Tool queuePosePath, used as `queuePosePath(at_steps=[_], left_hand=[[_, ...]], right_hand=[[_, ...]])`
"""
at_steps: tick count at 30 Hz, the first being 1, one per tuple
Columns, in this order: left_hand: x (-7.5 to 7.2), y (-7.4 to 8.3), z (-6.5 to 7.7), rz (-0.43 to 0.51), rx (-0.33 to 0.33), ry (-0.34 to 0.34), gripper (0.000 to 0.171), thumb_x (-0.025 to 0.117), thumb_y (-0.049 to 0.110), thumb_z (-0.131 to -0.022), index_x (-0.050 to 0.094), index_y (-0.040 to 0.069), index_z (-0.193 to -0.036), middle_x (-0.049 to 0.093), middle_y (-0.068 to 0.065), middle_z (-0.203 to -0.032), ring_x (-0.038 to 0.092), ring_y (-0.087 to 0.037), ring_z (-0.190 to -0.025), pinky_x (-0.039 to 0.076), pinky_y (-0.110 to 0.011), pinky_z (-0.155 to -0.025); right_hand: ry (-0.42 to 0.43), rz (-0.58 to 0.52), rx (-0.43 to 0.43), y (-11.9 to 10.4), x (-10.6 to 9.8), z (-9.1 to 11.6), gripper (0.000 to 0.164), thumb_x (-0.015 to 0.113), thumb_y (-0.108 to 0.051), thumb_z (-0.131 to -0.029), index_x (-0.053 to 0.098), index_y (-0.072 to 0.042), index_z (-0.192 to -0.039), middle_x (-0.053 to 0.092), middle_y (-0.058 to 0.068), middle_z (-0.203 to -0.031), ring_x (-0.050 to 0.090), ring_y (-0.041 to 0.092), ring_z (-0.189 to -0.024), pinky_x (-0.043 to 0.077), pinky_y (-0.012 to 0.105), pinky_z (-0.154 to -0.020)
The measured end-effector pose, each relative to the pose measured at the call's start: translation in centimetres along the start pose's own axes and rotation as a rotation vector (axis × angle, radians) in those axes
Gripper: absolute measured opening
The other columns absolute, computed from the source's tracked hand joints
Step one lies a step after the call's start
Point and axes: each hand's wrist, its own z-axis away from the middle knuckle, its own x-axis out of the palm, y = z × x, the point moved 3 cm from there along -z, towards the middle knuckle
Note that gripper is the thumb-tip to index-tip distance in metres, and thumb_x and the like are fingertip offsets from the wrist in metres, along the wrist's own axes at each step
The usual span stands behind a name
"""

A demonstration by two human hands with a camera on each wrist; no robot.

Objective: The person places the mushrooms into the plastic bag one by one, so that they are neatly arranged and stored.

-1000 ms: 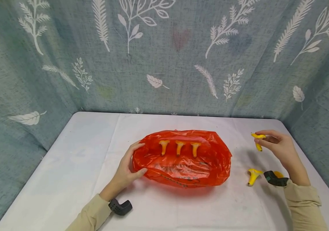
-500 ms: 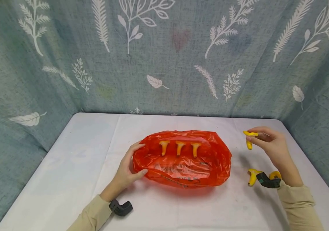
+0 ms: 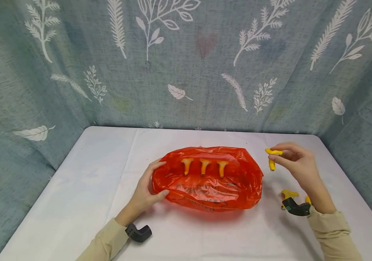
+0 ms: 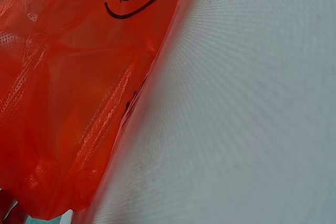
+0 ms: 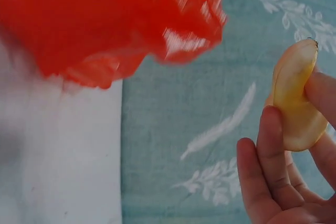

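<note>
A red plastic bag lies on the table with its mouth spread wide. Three yellow mushrooms sit in a row inside it, caps up and stems down. My left hand holds the bag's left edge, thumb at the near rim and fingers at the far rim. To the right of the bag, my right hand pinches another yellow mushroom above the table, its stem pointing down. In the right wrist view the held mushroom appears between thumb and fingers. Below that hand lies a further mushroom, partly hidden.
A black wrist camera covers part of the mushroom on the table. Another yellow piece shows beside the right wrist, mostly hidden. White cloth covers the table. A leaf-patterned curtain stands along the back and sides.
My right hand has moved left toward the bag with the mushroom in its fingers. The left hand keeps its hold on the bag's edge.
</note>
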Motion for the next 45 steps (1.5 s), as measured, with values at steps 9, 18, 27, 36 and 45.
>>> queuePosePath(at_steps=[9, 18, 27, 36, 45], left_hand=[[0.0, -0.3, -0.1, 0.002, -0.014, -0.002, 0.072, 0.073, 0.001, -0.074, 0.043, -0.008, -0.139, 0.041, -0.022, -0.146, 0.044, -0.033, -0.131, 0.043, -0.028, -0.105], [0.0, -0.3, -0.1, 0.01, -0.013, -0.004, 0.072, 0.072, 0.0, -0.074, 0.042, -0.009, -0.139, 0.04, -0.024, -0.146, 0.044, -0.037, -0.129, 0.045, -0.03, -0.103], [0.0, 0.0, -0.2, 0.004, -0.009, -0.001, 0.071, 0.073, 0.0, -0.074, 0.043, -0.009, -0.138, 0.04, -0.024, -0.146, 0.043, -0.037, -0.13, 0.042, -0.028, -0.105], [0.0, -0.1, -0.2, -0.002, 0.0, -0.001, 0.071, 0.073, 0.0, -0.073, 0.044, -0.009, -0.137, 0.041, -0.025, -0.145, 0.043, -0.035, -0.13, 0.042, -0.027, -0.105], [0.0, -0.1, -0.1, -0.007, -0.005, -0.004, 0.071, 0.073, 0.0, -0.073, 0.044, -0.009, -0.137, 0.041, -0.025, -0.145, 0.044, -0.036, -0.13, 0.043, -0.026, -0.103]], right_hand=[[-0.006, 0.097, -0.03, -2.2, 1.6, -0.3, 0.025, 0.079, -0.016, -0.085, 0.074, -0.009, -0.109, 0.068, 0.002, -0.106, 0.069, 0.015, -0.084, 0.055, 0.022, -0.07], [-0.068, 0.216, -0.058, -4.0, 3.3, -0.9, 0.021, 0.081, -0.026, -0.084, 0.079, -0.015, -0.102, 0.068, 0.001, -0.103, 0.069, 0.015, -0.086, 0.056, 0.021, -0.073], [-0.236, 0.318, -0.05, -6.3, 5.7, -1.7, 0.019, 0.079, -0.023, -0.085, 0.078, -0.012, -0.101, 0.066, 0.004, -0.101, 0.069, 0.027, -0.091, 0.059, 0.041, -0.077], [-0.413, 0.348, -0.108, -7.7, 8.7, -1.7, 0.018, 0.078, -0.013, -0.085, 0.078, -0.008, -0.103, 0.071, 0.003, -0.099, 0.07, 0.019, -0.085, 0.06, 0.034, -0.073], [-0.566, 0.395, -0.085, -8.2, 11.6, -1.6, 0.015, 0.076, -0.014, -0.088, 0.078, -0.008, -0.101, 0.065, -0.005, -0.066, 0.034, 0.008, -0.045, 0.032, 0.024, -0.047]])
